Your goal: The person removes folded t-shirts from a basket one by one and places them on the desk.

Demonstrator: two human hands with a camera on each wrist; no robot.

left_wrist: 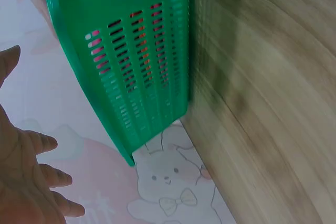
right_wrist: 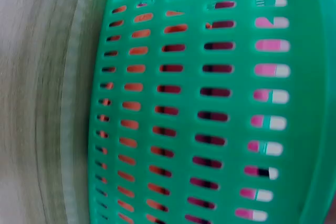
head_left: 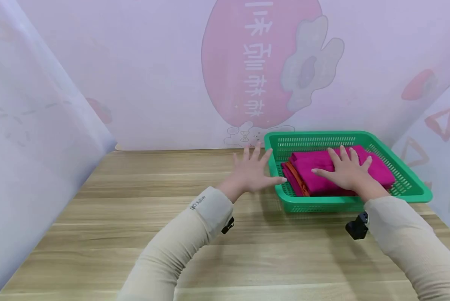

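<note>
A green plastic basket (head_left: 323, 205) stands at the back right of the table, holding folded magenta cloth (head_left: 311, 167) with an orange cloth (head_left: 297, 177) showing at its left side. My right hand (head_left: 347, 171) is over the magenta cloth, fingers spread and palm down. Left of the basket, my left hand (head_left: 253, 173) is spread wide, its thumb overlapping the basket's left rim in the head view. In the left wrist view the left hand (left_wrist: 26, 171) appears beside the basket's slotted wall (left_wrist: 131, 51). Only the slotted wall (right_wrist: 189, 103) fills the right wrist view; the right hand is hidden there.
A wooden table (head_left: 134, 217) extends to the left and front of the basket. Behind it hangs a pale printed curtain (head_left: 153, 75), close to the basket's back rim, with side panels (head_left: 29, 125) on both sides. A small black device (head_left: 356, 228) sits at the right wrist.
</note>
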